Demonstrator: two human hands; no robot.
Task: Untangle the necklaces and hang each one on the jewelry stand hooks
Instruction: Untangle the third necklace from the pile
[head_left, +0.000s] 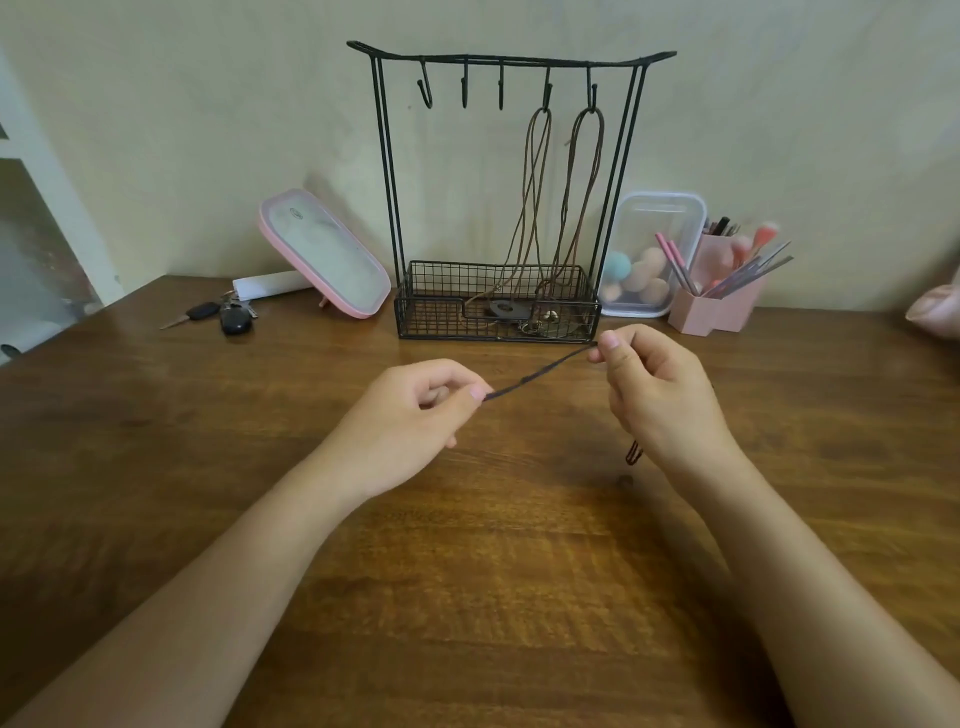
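I pinch the necklace cord (535, 378) taut between left hand (415, 415) and right hand (654, 395) to expose tangles; free hooks (464, 91) at 11 o'clock.

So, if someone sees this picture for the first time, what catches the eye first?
First the two hands in the middle: the left hand and the right hand pinch a dark cord necklace stretched between them above the wooden table. Behind them stands the black wire jewelry stand, with two brown cord necklaces hanging at its right side.
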